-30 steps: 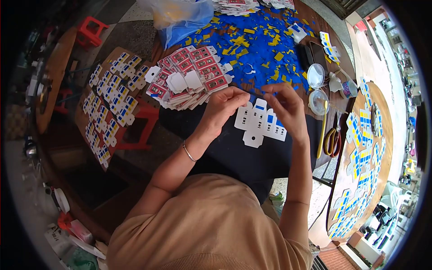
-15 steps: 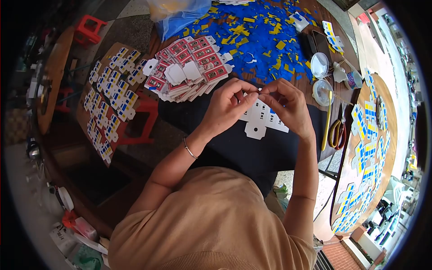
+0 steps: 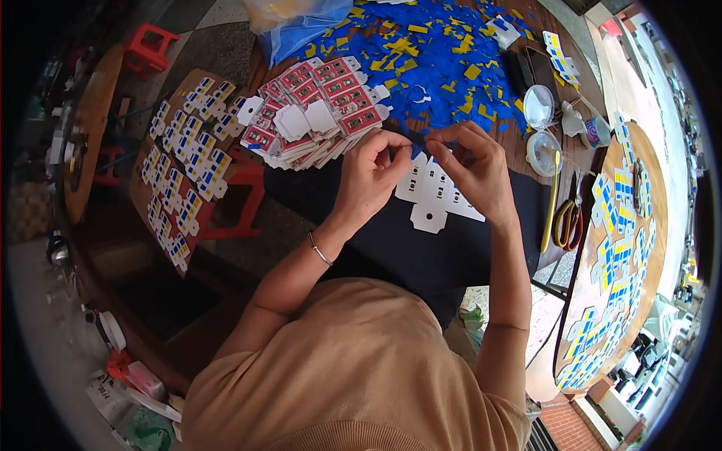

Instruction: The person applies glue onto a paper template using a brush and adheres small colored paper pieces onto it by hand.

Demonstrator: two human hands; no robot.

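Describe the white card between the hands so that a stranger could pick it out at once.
Start at the dark cloth in front of the brown shirt. On it, between the left hand and right hand, lies the card, a dark round spot on its near flap. Small black prints on white set it apart from the red-printed pile to its left.

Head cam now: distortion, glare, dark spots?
Head view: strong fisheye bend, black corners; head view, far right: daylight washes out the outdoor ground; head view, lower left: deep shade hides detail; head view, centre: white card evenly lit, small print unreadable.
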